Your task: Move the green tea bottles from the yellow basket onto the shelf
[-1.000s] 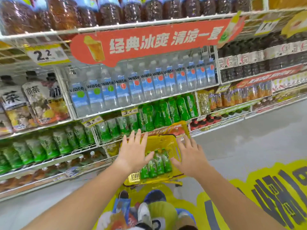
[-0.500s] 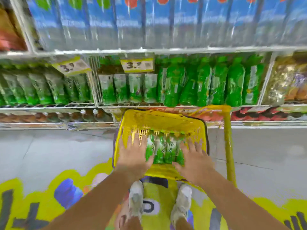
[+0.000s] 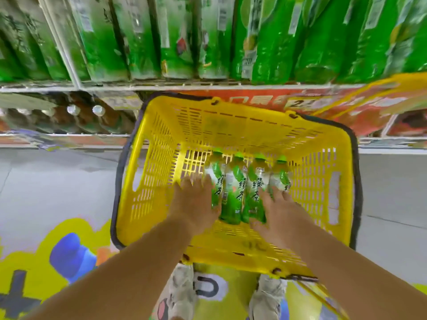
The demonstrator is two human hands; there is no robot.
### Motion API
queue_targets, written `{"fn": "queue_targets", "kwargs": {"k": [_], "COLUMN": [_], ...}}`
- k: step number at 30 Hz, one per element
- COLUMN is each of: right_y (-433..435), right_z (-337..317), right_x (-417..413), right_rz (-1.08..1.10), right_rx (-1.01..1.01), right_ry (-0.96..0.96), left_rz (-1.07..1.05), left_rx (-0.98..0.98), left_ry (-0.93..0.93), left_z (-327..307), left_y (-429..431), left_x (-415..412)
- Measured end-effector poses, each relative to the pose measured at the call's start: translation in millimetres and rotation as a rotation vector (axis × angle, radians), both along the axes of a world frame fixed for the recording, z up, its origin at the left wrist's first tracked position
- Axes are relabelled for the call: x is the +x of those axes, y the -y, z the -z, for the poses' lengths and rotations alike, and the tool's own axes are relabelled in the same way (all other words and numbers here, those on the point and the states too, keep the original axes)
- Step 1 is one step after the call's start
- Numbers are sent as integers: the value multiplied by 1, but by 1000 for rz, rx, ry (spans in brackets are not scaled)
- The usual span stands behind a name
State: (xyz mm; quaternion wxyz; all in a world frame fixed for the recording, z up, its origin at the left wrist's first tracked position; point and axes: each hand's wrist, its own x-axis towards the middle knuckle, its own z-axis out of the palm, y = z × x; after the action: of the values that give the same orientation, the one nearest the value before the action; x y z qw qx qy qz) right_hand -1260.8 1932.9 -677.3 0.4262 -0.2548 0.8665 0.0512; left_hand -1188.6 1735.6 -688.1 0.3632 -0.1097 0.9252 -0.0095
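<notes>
Yellow basket (image 3: 231,109) holds 4 green tea bottles (image 3: 233,192) side by side; none looks moved to the shelf (image 3: 208,86). Left hand (image 3: 194,204) and right hand (image 3: 282,211) touch the outer bottles, fingers maybe straight.

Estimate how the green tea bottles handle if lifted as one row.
Probably firm and heavy: the green tea bottles look full, capped. Round, lying side by side in the yellow basket, they may roll apart. Glossy labels could slip between left hand and right hand.

Supermarket aisle: shelf (image 3: 208,87) packed with bottled drinks (image 3: 272,42), price strip (image 3: 254,100), yellow shopping basket (image 3: 231,121), floor decal (image 3: 74,250).
</notes>
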Motion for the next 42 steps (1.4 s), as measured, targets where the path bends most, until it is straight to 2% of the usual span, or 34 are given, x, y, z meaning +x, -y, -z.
{"fn": "queue_targets", "kwargs": {"k": [3,5,8,10,15,18,21,26,29,32,37,42], "right_y": [7,13,21,22,25,29,33,32,29,25,17,17], "right_z": [22,35,52,62,75,81,81,69,59,36,-22,-96], "right_x": [-6,-7,-14,-25,-35,-33,-35,-24,-11,0,4,2], "right_rz": [100,251,573,709,770,879,988,1208,1198,1172,1127,1129], "right_rx": [-14,-71,-133,-140,-136,-138,-160,-355,-445,-424,-418,-472], "right_ry": [44,77,150,168,174,182,214,338,272,245,185,135], "left_rz": [-41,-113,-402,-537,-735,-881,-927,-1013,-1031,-1049,-1068,-979], "left_rx": [61,121,329,422,563,573,564,638,704,745,799,772], "left_ry": [-6,-29,-61,-101,-228,-142,-52,9,-30,-83,-121,-210], "left_z": [19,31,51,63,79,83,80,62,42,12,-52,-126], "left_y": [5,8,8,9,14,21,31,39,36,29,15,8], "left_x": [-17,-23,-23,-21,-18,-23,-27,-20,-15,-12,-13,-11]}}
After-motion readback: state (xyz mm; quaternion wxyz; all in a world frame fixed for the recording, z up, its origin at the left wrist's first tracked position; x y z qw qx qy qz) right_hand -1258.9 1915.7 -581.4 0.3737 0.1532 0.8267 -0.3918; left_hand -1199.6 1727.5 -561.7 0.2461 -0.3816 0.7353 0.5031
